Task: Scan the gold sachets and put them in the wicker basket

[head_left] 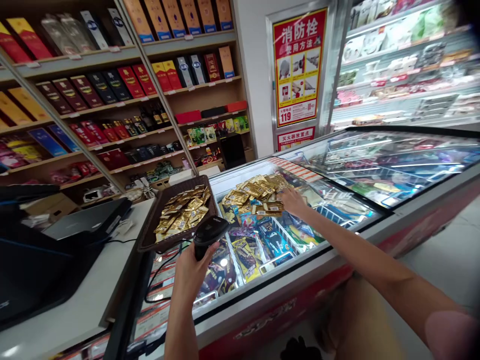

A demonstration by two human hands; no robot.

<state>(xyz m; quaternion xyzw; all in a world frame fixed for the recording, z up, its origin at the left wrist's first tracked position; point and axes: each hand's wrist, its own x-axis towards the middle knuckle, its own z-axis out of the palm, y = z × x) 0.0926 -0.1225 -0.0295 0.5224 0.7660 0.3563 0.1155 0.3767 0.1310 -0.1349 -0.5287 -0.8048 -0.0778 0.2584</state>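
Observation:
My left hand [193, 267] is wrapped round the handle of a black barcode scanner [212, 231], whose head points up and away over the freezer. My right hand [294, 201] reaches to the right side of a loose pile of gold foil packets [258, 189]. Its fingers look stretched out and touch the packets; their tips are small and partly hard to make out. The pile lies on the glass top of a chest freezer [262, 272]. Left of the scanner, a brown woven basket [147, 240] holds more gold packets [185, 212].
A black scanner cable [147, 287] loops over the freezer's left end. At left, a white counter [123, 255] carries dark checkout equipment [33, 265]. Shelves of boxed goods [135, 82] stand behind. A lit display fridge [405, 65] is at the back right.

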